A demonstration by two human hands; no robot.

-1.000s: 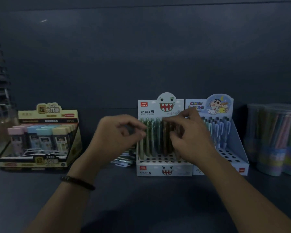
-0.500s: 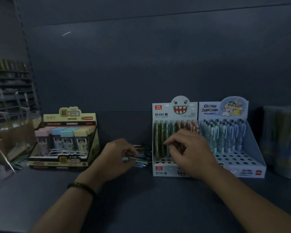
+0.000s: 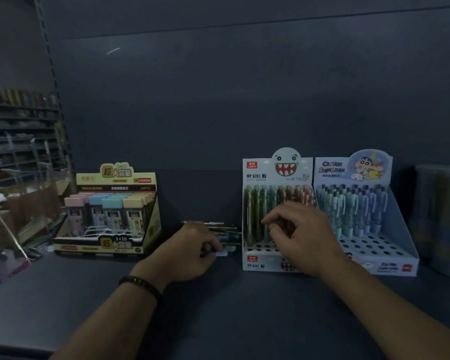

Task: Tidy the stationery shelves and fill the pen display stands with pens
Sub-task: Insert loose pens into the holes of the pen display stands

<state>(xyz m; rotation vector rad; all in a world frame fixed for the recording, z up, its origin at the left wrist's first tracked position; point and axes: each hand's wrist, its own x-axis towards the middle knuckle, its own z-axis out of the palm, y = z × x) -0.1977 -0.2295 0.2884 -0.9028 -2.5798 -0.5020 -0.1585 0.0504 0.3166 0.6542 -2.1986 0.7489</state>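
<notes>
loose pens point(image 3: 229, 231) lying left-right, racked pens point(image 3: 255, 203) upright

Dim light. Dark blue back panel point(image 3: 218, 100) above dark shelf point(image 3: 218, 313); slotted upright point(image 3: 48, 53) left; distant racks point(image 3: 18, 131) beyond.

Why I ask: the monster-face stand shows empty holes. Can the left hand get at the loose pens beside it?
Probably yes: the left hand is at the loose pens, fingers seemingly curled round one, and nothing stands between them; the monster-face stand sits just to their right.
</notes>
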